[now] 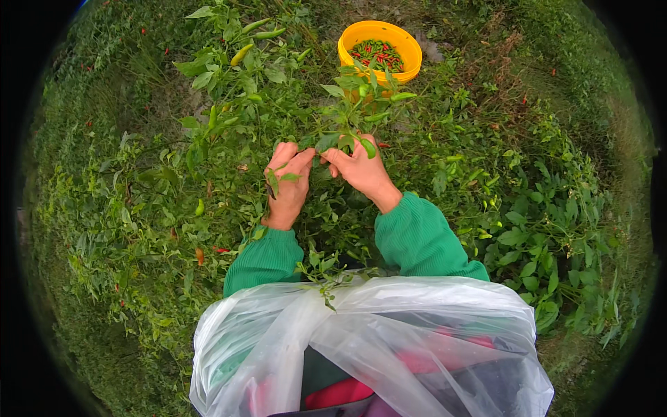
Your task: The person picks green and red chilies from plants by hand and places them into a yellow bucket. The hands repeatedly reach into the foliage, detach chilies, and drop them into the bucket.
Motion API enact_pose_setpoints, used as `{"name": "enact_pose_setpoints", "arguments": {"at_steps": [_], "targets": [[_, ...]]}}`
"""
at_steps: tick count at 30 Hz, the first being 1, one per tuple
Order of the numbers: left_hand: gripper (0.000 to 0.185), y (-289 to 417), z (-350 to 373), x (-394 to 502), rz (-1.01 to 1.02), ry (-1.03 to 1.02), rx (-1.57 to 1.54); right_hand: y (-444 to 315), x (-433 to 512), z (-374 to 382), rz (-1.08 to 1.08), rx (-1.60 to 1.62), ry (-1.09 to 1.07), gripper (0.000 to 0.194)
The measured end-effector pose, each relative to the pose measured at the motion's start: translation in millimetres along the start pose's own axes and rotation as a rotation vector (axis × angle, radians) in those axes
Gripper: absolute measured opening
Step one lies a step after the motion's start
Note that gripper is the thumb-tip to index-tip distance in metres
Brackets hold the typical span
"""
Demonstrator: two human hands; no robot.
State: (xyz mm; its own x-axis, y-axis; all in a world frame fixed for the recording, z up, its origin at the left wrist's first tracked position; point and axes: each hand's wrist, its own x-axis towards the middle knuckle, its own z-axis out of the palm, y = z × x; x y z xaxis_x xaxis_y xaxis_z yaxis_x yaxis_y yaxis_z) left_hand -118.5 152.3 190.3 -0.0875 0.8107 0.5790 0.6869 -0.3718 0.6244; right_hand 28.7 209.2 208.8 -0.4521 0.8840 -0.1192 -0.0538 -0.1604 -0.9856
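My left hand (289, 180) is among the leaves of a chili pepper plant (328, 140), its thumb and fingertips pinched together at a thin stem. Right beside it, my right hand (359, 167) pinches the same spot, and the fingertips of both hands nearly meet. A green chili pepper (368, 148) hangs over the back of my right hand. Close to its knuckles is a red chili pepper (384, 145). Leaves hide part of the fingers, so the exact thing between them is unclear. More green chili peppers (376, 117) grow just above the hands.
Beyond the plant stands a yellow plastic bucket (411, 54) holding many red and green chili peppers (378, 54). Tall branches with long green peppers (268, 34) rise at upper left. Dense pepper foliage (526, 229) spreads on both sides. Clear plastic sheeting (365, 323) covers my front.
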Motion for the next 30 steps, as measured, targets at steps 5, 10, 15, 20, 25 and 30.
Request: {"name": "enact_pose_setpoints", "arguments": {"at_steps": [5,10,15,20,25,30], "targets": [[0.011,2.1,6.1,4.6,-0.538,0.241,-0.471,9.5,5.5,8.0,0.140,0.685,0.004,0.010],[0.021,11.3,-2.9,20.6,-0.457,0.262,-0.111,11.4,4.4,3.7,-0.007,0.763,-0.114,0.011],[0.041,14.2,-5.0,52.5,-0.157,0.140,0.186,2.7,0.8,-6.8,0.016,0.706,-0.138,0.011],[0.017,8.8,-4.2,68.3,-0.291,-0.038,-0.007,-11.9,-2.8,-6.4,-0.077,0.342,0.016,0.017],[0.019,12.9,-5.9,61.7,-0.217,-0.094,-0.161,-22.2,0.6,-2.7,-0.343,-0.061,0.218,0.024],[0.021,13.1,-13.5,61.4,-0.110,-0.243,-0.054,-22.8,3.5,-7.0,-0.257,-0.146,0.214,0.019]]}}
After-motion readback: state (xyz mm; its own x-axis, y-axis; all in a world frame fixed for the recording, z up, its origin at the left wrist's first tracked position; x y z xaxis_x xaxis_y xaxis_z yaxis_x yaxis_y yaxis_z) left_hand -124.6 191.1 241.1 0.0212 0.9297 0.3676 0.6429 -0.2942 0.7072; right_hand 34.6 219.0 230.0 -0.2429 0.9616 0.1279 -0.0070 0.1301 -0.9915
